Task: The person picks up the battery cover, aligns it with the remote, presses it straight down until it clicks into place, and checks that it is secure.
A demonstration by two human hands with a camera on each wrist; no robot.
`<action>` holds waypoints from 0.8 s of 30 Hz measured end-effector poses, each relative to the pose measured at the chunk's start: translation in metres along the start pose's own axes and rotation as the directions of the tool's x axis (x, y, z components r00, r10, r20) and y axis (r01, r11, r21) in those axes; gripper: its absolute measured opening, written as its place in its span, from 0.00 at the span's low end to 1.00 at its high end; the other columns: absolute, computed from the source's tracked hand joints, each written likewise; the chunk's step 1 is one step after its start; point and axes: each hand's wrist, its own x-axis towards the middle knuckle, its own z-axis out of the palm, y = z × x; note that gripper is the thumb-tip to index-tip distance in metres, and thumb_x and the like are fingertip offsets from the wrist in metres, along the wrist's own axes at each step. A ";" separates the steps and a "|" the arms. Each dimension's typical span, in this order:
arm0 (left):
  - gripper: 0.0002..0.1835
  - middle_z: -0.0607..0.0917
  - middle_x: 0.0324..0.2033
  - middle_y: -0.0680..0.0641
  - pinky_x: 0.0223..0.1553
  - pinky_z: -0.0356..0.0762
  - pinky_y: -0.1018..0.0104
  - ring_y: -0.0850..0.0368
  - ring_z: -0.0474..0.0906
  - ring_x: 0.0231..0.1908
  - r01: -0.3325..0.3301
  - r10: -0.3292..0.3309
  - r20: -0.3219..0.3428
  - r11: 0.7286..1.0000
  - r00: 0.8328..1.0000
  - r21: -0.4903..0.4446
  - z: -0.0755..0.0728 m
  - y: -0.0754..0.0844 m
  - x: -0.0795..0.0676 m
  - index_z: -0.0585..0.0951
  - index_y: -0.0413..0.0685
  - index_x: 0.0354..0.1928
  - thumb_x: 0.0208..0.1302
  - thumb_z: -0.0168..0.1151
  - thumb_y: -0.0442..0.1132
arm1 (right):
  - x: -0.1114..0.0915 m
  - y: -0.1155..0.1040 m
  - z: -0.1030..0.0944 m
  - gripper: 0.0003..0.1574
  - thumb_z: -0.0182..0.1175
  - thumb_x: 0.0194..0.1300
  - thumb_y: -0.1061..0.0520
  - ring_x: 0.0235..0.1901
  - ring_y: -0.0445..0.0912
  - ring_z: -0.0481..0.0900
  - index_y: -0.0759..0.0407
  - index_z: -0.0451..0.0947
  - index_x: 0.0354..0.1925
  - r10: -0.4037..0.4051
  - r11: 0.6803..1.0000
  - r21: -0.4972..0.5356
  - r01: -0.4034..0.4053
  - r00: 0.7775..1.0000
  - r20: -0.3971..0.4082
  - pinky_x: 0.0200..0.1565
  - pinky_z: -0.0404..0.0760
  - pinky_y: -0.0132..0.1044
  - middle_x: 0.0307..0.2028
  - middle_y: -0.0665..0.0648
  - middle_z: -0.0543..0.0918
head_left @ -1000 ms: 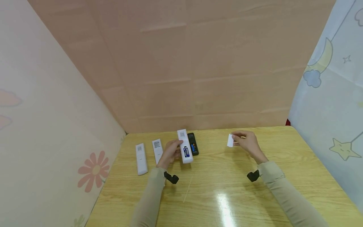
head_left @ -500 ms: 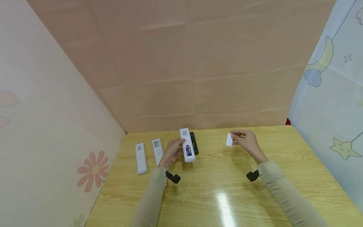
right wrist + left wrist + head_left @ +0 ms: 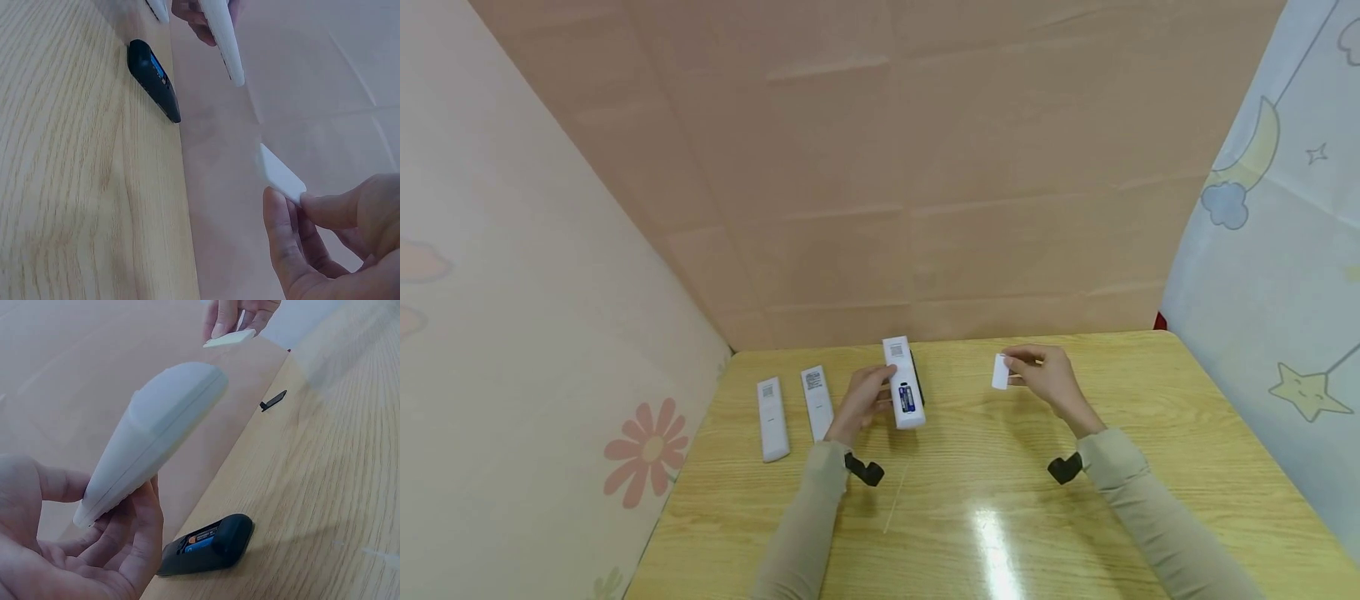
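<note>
My left hand [image 3: 863,402] grips a white remote control [image 3: 897,371] by its side, back facing up, raised over the table. Its battery compartment is uncovered and two dark blue batteries [image 3: 907,398] lie inside. To the right, my right hand [image 3: 1051,379] pinches a small white battery cover [image 3: 999,372] between thumb and fingers, in the air and apart from the remote. A black remote [image 3: 206,547] with its compartment uncovered lies on the table beyond the white one, which mostly hides it in the head view; a blue and an orange-tipped battery show in it.
Two more white remotes [image 3: 772,421] lie face down at the left on the wooden table [image 3: 970,467]. A small black cover [image 3: 274,400] lies near the table's far edge in the left wrist view. A brown backdrop [image 3: 820,167] rises behind the table.
My left hand has carried the white remote a little to the right, now covering most of the black one. My right hand has moved slightly left with the battery cover.
</note>
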 end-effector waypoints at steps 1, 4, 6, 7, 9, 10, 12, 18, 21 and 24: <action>0.24 0.82 0.53 0.42 0.53 0.80 0.50 0.48 0.83 0.46 -0.002 0.002 0.004 1.000 1.000 0.002 0.001 0.000 0.000 0.77 0.42 0.60 0.73 0.59 0.53 | 0.000 -0.001 0.001 0.22 0.60 0.73 0.58 0.44 0.54 0.84 0.69 0.77 0.59 0.001 1.000 0.001 -0.001 1.000 0.002 0.42 0.87 0.38 0.55 0.70 0.77; 0.26 0.82 0.53 0.42 0.54 0.80 0.49 0.48 0.83 0.46 -0.008 0.008 0.020 1.000 1.000 0.007 0.005 0.000 -0.001 0.77 0.41 0.60 0.72 0.60 0.53 | -0.002 -0.003 0.003 0.22 0.60 0.73 0.58 0.45 0.56 0.84 0.68 0.77 0.60 -0.007 1.000 0.000 0.007 1.000 0.012 0.42 0.87 0.39 0.56 0.70 0.77; 0.26 0.82 0.52 0.41 0.54 0.80 0.49 0.48 0.84 0.47 -0.015 0.014 0.032 1.000 0.999 0.016 0.007 0.000 -0.002 0.77 0.41 0.60 0.72 0.60 0.53 | -0.002 -0.005 0.004 0.22 0.60 0.73 0.57 0.45 0.56 0.84 0.68 0.78 0.59 -0.014 1.000 -0.001 0.014 1.000 0.014 0.42 0.87 0.39 0.56 0.70 0.77; 0.26 0.83 0.52 0.41 0.53 0.80 0.49 0.47 0.84 0.47 -0.020 0.019 0.038 1.000 0.999 0.020 0.009 0.000 -0.002 0.77 0.41 0.60 0.72 0.60 0.53 | -0.003 -0.006 0.005 0.22 0.61 0.73 0.58 0.45 0.55 0.84 0.68 0.78 0.59 -0.016 1.000 0.001 0.016 1.000 0.014 0.43 0.87 0.40 0.56 0.70 0.77; 0.25 0.84 0.50 0.40 0.53 0.81 0.48 0.47 0.85 0.46 -0.025 0.024 0.048 1.000 0.999 0.013 0.011 -0.001 -0.001 0.78 0.41 0.60 0.72 0.60 0.52 | -0.003 -0.008 0.007 0.21 0.61 0.73 0.58 0.44 0.54 0.84 0.68 0.78 0.59 -0.026 1.000 -0.001 0.026 1.000 0.016 0.43 0.87 0.41 0.56 0.70 0.77; 0.24 0.84 0.49 0.40 0.52 0.81 0.48 0.46 0.85 0.46 -0.027 0.027 0.051 1.000 0.998 0.006 0.012 -0.002 0.000 0.78 0.41 0.59 0.72 0.60 0.52 | -0.004 -0.010 0.008 0.21 0.61 0.72 0.57 0.44 0.54 0.84 0.68 0.78 0.59 -0.025 1.000 -0.003 0.025 1.000 0.015 0.42 0.87 0.41 0.56 0.70 0.78; 0.24 0.84 0.49 0.40 0.53 0.81 0.48 0.46 0.85 0.46 -0.028 0.028 0.052 1.000 0.998 -0.003 0.014 -0.003 0.000 0.79 0.41 0.58 0.71 0.60 0.52 | -0.004 -0.011 0.010 0.21 0.61 0.72 0.57 0.42 0.53 0.85 0.67 0.79 0.58 -0.024 1.000 -0.002 0.024 1.000 0.017 0.42 0.87 0.41 0.55 0.70 0.78; 0.24 0.83 0.51 0.42 0.54 0.79 0.47 0.47 0.83 0.47 -0.040 0.040 0.053 0.999 0.998 -0.008 0.016 -0.005 -0.002 0.80 0.42 0.56 0.71 0.60 0.54 | -0.005 -0.015 0.018 0.20 0.62 0.72 0.58 0.41 0.52 0.86 0.68 0.79 0.58 -0.023 0.999 0.028 0.022 0.999 0.031 0.41 0.87 0.40 0.55 0.71 0.78; 0.24 0.83 0.50 0.41 0.55 0.78 0.46 0.47 0.82 0.48 -0.041 0.043 0.056 0.999 0.998 -0.032 0.015 -0.005 -0.002 0.80 0.42 0.55 0.71 0.61 0.54 | -0.005 -0.015 0.021 0.20 0.62 0.72 0.58 0.41 0.52 0.86 0.67 0.80 0.57 -0.024 0.999 0.041 0.023 0.999 0.038 0.42 0.87 0.41 0.56 0.70 0.78; 0.24 0.84 0.50 0.41 0.56 0.78 0.45 0.47 0.82 0.49 -0.037 0.039 0.059 0.998 0.997 -0.041 0.014 -0.005 -0.002 0.80 0.42 0.55 0.70 0.61 0.55 | -0.006 -0.016 0.024 0.20 0.62 0.72 0.57 0.42 0.52 0.86 0.66 0.80 0.57 -0.041 0.999 0.035 0.039 0.998 0.047 0.42 0.87 0.41 0.55 0.69 0.79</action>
